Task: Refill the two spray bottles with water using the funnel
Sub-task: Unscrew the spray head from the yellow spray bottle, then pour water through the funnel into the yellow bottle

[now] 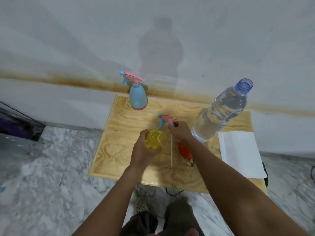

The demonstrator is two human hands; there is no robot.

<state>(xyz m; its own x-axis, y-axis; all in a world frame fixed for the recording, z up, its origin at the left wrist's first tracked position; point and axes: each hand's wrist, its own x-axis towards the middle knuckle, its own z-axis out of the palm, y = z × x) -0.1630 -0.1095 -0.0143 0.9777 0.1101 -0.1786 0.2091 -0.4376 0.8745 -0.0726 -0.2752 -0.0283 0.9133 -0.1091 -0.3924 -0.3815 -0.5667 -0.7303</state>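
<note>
Left hand (142, 150) grasps the uncapped translucent yellow spray bottle (154, 140) mid-board on the pale plywood board (119, 150). Right hand (179, 130) pinches the detached pink-and-blue trigger head (166, 120) — dip tube dangling. Pale blue capped spray bottle (138, 97) stands at the far edge; large clear open water bottle (223, 109) near the right edge, orange plastic funnel (184, 150) between — front-left corner bare.

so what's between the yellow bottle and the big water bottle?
Head view: the right hand holding the removed spray head, its dip tube hanging down, and the orange funnel lying on the wooden board.
</note>
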